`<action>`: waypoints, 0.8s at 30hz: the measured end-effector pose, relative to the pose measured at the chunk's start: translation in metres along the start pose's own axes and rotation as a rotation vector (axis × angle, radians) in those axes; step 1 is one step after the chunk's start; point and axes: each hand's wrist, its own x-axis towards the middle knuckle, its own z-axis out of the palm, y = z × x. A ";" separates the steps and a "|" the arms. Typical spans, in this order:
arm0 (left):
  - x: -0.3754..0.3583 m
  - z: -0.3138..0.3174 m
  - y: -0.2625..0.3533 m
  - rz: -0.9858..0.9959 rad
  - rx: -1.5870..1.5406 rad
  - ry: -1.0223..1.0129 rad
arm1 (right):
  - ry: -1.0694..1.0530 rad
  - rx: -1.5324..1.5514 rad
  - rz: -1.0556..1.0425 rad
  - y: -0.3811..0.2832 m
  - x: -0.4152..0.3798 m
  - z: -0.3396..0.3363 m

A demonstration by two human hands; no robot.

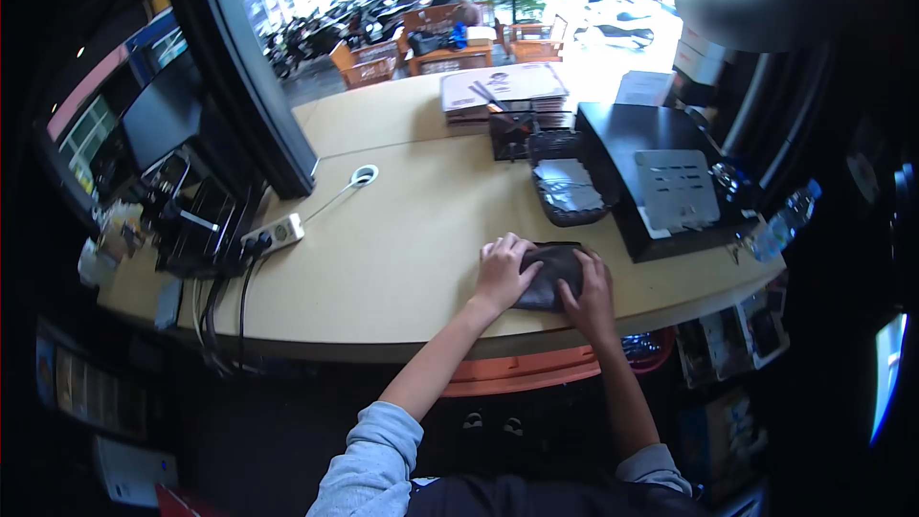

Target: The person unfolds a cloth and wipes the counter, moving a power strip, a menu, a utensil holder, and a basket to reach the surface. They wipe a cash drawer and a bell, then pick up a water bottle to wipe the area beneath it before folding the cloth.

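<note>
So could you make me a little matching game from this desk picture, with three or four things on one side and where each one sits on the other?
Things:
1. dark pouch
2. power strip
3. water bottle
4. stack of booklets

Places:
A. far side of the counter, near the window
B. under both hands, left hand and right hand, at the near edge
C. right end of the counter, beside the black box
D. left part of the counter, by the monitor

Pairs: 1-B, 2-D, 3-C, 4-A

Left hand (504,271), right hand (591,289) both palm-down, forearms extended.
</note>
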 end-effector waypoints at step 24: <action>-0.037 -0.274 -0.030 0.158 -0.519 0.239 | -0.625 1.035 -0.246 -0.229 0.088 0.041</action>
